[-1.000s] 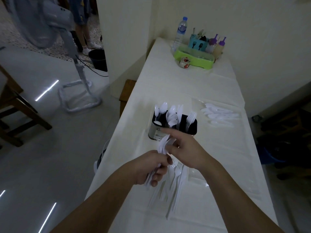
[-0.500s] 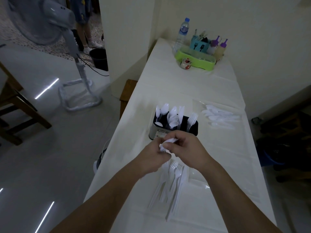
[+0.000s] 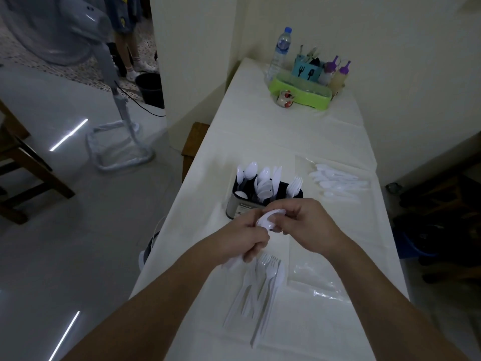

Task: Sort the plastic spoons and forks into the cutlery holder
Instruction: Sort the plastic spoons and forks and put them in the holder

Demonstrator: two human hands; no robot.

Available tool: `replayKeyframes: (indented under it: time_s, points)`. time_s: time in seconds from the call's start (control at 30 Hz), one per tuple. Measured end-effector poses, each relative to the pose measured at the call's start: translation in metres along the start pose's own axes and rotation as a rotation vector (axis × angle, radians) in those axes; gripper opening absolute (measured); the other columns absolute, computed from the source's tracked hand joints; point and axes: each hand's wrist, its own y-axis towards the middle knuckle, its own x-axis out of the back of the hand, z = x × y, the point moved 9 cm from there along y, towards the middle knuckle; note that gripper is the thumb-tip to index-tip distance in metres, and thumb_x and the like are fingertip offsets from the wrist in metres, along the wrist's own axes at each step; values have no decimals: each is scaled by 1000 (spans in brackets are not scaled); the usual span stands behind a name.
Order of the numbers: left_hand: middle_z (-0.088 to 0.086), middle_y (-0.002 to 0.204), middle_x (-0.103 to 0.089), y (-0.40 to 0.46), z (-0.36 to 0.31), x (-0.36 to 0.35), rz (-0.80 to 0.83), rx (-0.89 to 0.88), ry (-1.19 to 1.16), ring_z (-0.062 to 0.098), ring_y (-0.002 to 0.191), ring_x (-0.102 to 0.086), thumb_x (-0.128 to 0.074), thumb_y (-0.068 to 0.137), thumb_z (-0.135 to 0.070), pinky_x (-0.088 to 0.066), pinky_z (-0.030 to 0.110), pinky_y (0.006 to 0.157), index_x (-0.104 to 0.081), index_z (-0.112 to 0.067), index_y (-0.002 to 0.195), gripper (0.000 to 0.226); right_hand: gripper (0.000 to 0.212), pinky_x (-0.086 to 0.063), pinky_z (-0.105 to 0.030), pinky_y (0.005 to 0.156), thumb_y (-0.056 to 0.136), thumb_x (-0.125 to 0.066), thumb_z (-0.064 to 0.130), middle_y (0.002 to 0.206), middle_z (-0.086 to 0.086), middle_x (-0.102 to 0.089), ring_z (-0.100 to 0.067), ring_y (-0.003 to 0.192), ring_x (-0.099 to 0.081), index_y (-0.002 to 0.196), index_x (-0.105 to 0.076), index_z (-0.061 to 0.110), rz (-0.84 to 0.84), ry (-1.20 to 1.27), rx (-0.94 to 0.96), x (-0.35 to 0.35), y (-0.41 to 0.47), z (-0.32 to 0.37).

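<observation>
Both hands meet just in front of the cutlery holder, above the surface. The left hand is curled closed around a bunch of white plastic spoons, whose handles poke out below the fist; the right hand has its fingers bent and pinched on the bowl ends of the same bunch. How many pieces are in the bunch is hidden by the fingers. The holder's near wall is partly covered by the hands. It is a dark divided holder: spoons stand bowl-up in its left and middle parts, forks in its right part. On the near side of the holder lies a loose pile of forks; to the holder's right, a row of spoons lies on clear plastic.
</observation>
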Motion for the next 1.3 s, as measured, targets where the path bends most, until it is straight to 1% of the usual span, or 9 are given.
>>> replayKeyframes:
  time_s: [0.1, 0.2, 0.27, 0.37, 0.47, 0.67, 0.87, 1.1, 1.3]
  points:
    - [0, 84, -69, 6, -7, 19, -116, -92, 247, 22, 70, -68, -59, 87, -20, -52, 38, 63, -54, -24, 123, 36, 34, -47, -14, 60, 88, -62, -2, 70, 9, -71, 0, 60, -63, 85, -74, 29, -145, -39, 9, 38, 5, -3]
    - [-4, 110, -65, 8, -1, 42, -249, -128, 290, 25, 91, -66, -52, 89, -19, -53, 37, 72, -55, -29, 126, 39, 37, -54, -29, 65, 89, -61, 2, 68, 10, -71, -5, 59, -66, 82, -71, 37, -367, -126, 9, 87, 9, -8]
    - [-2, 117, -61, 9, 4, 54, -360, -141, 297, 24, 89, -64, -47, 91, -9, -47, 26, 70, -54, -24, 130, 42, 26, -56, -35, 67, 90, -61, 8, 70, 7, -71, -6, 62, -68, 88, -72, 32, -468, -185, 5, 108, 11, -7]
    - [-2, 116, -60, 11, 4, 55, -427, -174, 456, 12, 81, -56, -45, 94, -3, -46, 23, 77, -48, -19, 141, 50, 19, -54, -28, 71, 92, -59, 12, 75, 2, -71, -5, 69, -69, 101, -73, 21, -501, -297, 28, 112, 19, 0]
    - [2, 123, -58, 15, 1, 47, -412, -211, 601, 21, 105, -57, -45, 94, -4, -46, 28, 92, -42, -15, 146, 53, 20, -51, -28, 76, 92, -58, 13, 80, -3, -73, -19, 77, -70, 105, -72, 19, -487, -432, 92, 102, 27, 11]
    - [5, 131, -56, 20, 1, 40, -380, -224, 668, 22, 109, -57, -45, 94, -7, -46, 28, 91, -32, -21, 152, 60, 20, -52, -35, 76, 93, -56, 11, 87, -10, -75, -32, 77, -68, 106, -72, 14, -446, -648, 216, 78, 40, 21]
    - [5, 129, -55, 25, -2, 36, -340, -180, 657, 21, 105, -58, -45, 96, -8, -49, 32, 90, -26, -22, 153, 62, 22, -53, -41, 76, 94, -53, 10, 88, -12, -75, -35, 78, -67, 106, -72, 14, -399, -732, 187, 70, 51, 20]
    - [0, 79, -56, 42, 0, 35, -316, -104, 634, 16, 71, -55, -42, 98, -14, -53, 40, 75, -16, -23, 156, 63, 23, -52, -40, 77, 94, -52, 8, 88, -12, -74, -34, 81, -66, 104, -72, 13, -412, -692, 150, 75, 51, 16]
    - [6, 94, -63, 45, 1, 37, -349, -113, 519, 19, 88, -60, -44, 98, -11, -52, 32, 85, -28, -24, 152, 58, 22, -50, -36, 74, 93, -55, 6, 84, -12, -74, -34, 78, -66, 106, -71, 10, -451, -666, 182, 81, 47, 16]
